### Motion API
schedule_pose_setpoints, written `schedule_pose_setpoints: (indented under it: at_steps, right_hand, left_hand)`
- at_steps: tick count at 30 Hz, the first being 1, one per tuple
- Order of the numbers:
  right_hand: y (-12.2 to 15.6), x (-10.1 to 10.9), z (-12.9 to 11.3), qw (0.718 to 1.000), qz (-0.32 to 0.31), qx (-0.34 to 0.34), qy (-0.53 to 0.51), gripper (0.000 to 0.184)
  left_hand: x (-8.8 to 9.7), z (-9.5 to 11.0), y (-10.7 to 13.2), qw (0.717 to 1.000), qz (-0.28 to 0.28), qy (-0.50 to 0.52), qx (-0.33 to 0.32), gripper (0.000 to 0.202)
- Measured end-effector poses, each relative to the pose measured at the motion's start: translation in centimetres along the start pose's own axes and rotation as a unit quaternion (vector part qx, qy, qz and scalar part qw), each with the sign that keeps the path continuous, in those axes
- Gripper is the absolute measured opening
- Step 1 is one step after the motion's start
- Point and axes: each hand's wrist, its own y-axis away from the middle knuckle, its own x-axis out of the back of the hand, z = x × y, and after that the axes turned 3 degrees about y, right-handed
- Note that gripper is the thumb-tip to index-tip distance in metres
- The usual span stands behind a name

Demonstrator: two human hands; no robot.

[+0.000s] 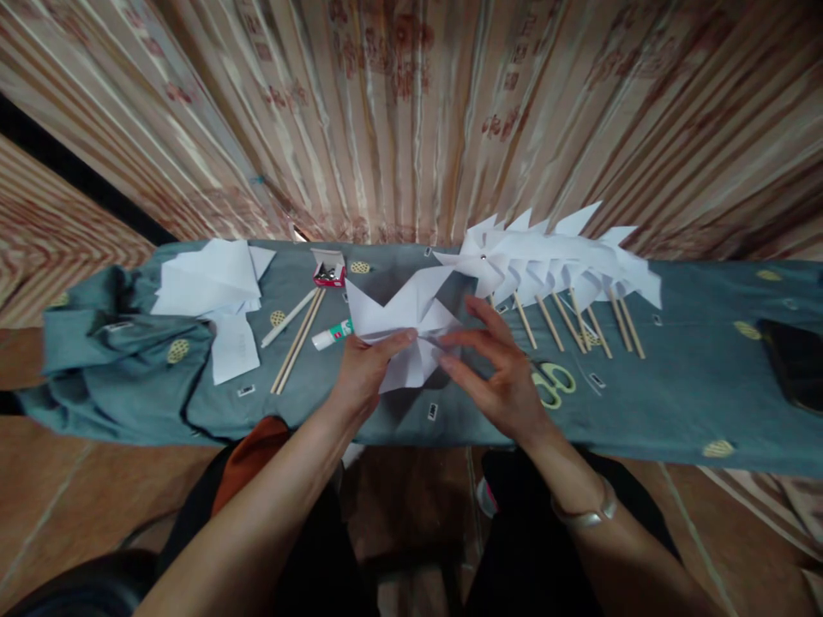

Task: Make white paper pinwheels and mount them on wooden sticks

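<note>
A white paper pinwheel (411,300) with folded blades is held up over the cloth-covered bench. My left hand (366,364) is closed on it, the thumb pressing near its centre and the other fingers hidden behind the paper. My right hand (498,373) has its fingers apart beside the pinwheel's right side, the fingertips at or close to the paper; whether they touch it I cannot tell. Just left of the pinwheel lies a glue stick (333,334). Behind my right hand are green-handled scissors (556,384), partly covered by it.
Several finished pinwheels on sticks (559,253) overlap at the back right. Paper sheets (209,278) lie at the left, near wooden sticks (299,341), a white pen-like stick (287,318) and a small red box (329,270) of metal pins. A dark phone (794,364) rests far right. Curtains (411,120) hang behind.
</note>
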Motion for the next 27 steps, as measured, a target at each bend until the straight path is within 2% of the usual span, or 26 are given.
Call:
schedule_pose_setpoints:
  at_steps: [4,8,15,27]
  right_hand:
    - [0.1,-0.7,-0.2,1.000,-0.015,-0.008,-0.020,0.007]
    - [0.0,-0.6,0.1,0.997,0.003,-0.048,-0.056,0.003]
    - [-0.2,-1.0,0.3,0.993,0.046,-0.085,-0.063,0.004]
    - [-0.3,-1.0,0.6,0.994,0.051,-0.089,-0.041,0.006]
  left_hand:
    - [-0.3,-0.2,0.0,0.999,-0.025,0.026,-0.010,0.023]
    - [-0.4,-0.4,0.0,0.999,-0.038,0.039,-0.004,0.021]
    - [-0.9,-0.9,0.4,0.999,-0.031,0.042,0.009,0.022]
    - [-0.9,-1.7,0.2,0.998,-0.053,0.037,-0.001,0.021]
